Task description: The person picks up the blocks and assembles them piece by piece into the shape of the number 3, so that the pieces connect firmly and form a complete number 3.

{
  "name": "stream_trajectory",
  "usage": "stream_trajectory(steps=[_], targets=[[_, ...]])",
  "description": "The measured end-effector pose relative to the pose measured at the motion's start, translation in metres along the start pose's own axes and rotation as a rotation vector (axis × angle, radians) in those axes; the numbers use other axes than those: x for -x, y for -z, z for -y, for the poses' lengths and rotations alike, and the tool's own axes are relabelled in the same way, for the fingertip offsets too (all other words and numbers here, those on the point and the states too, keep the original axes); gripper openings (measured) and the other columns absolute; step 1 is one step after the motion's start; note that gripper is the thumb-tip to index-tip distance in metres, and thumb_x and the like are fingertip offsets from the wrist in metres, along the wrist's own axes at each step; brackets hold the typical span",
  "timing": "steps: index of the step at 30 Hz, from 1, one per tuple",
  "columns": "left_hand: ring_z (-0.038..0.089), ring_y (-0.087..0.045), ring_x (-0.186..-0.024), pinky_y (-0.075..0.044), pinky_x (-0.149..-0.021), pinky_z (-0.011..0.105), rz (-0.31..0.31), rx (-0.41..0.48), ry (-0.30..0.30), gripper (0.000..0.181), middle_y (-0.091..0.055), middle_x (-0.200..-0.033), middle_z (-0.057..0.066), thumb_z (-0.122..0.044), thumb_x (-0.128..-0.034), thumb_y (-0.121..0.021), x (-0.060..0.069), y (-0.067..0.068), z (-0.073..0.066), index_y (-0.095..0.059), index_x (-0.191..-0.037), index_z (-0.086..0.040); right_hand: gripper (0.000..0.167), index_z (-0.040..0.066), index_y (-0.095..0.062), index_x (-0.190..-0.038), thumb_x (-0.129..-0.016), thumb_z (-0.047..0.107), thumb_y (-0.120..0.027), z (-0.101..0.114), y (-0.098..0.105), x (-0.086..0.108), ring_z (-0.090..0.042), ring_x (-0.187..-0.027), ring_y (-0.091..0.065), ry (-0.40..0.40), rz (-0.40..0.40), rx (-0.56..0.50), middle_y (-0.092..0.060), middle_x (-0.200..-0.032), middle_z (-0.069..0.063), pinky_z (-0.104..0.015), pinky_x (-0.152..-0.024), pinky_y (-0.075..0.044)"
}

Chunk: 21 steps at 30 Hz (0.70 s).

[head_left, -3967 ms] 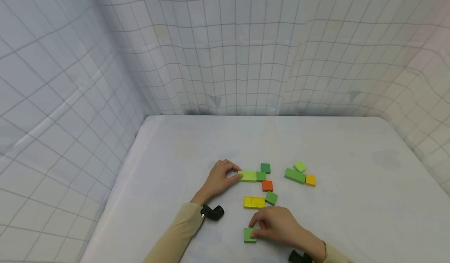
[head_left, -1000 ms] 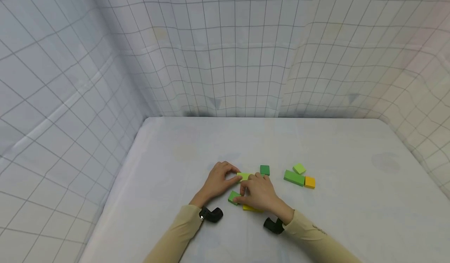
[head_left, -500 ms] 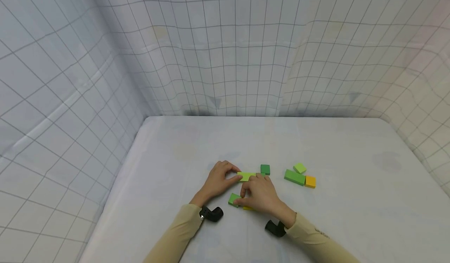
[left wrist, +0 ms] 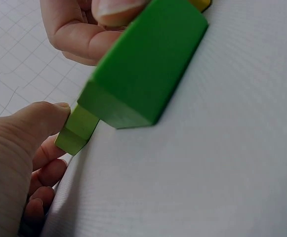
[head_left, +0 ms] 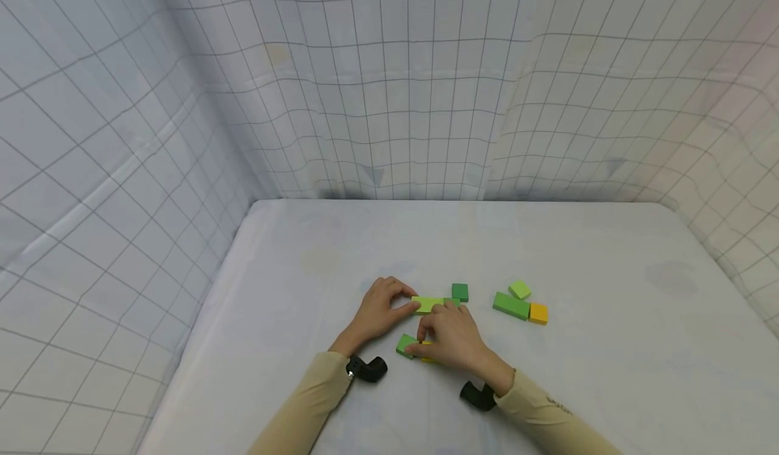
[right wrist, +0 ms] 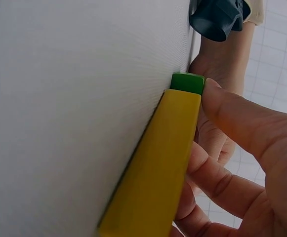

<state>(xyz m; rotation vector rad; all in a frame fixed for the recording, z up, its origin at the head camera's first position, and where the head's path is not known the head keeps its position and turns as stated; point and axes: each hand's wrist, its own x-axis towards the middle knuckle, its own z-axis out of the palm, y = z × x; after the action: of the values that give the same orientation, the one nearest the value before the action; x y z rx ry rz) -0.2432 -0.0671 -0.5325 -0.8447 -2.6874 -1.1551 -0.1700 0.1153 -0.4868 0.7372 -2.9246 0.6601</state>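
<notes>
In the head view my left hand (head_left: 379,311) pinches the left end of a long light green block (head_left: 428,305); the left wrist view shows the thumb (left wrist: 44,118) on that block. My right hand (head_left: 450,337) pinches a green square block (head_left: 406,345) that sits slightly turned at the left end of a yellow block (head_left: 428,352). The right wrist view has the thumb (right wrist: 227,106) against the green block (right wrist: 187,83), just past the yellow block (right wrist: 153,168). The right hand covers most of the yellow block. A small green block (head_left: 452,302) touches the light green one's right end.
A dark green square block (head_left: 460,292) lies just behind the row. Off to the right sit a long green block (head_left: 511,305), a light green square block (head_left: 520,289) and an orange-yellow block (head_left: 538,313). White cloth covers the table (head_left: 608,374); gridded curtains (head_left: 389,90) hang behind.
My right hand has carried the green block from near the front edge to the yellow block's left end. It now hides the red block and another green one. My left hand stays put.
</notes>
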Motion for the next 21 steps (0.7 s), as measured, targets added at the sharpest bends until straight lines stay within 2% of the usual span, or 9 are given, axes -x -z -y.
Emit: stream_trajectory(steps=[21], targets=[[0.009,-0.043,-0.078,-0.036,-0.071,0.028,0.002,0.0,-0.007,0.018,-0.059,-0.093,-0.011,-0.035,-0.0855,-0.071,0.0002,0.001,-0.0014,-0.07,-0.098,-0.021,0.029,0.028,-0.062,-0.06,-0.069,0.048,-0.081,-0.0004,0.0025,0.0002,-0.013,-0.071,-0.042,-0.015,-0.009,-0.002,-0.047,-0.068,0.009,-0.036,-0.068,-0.031]])
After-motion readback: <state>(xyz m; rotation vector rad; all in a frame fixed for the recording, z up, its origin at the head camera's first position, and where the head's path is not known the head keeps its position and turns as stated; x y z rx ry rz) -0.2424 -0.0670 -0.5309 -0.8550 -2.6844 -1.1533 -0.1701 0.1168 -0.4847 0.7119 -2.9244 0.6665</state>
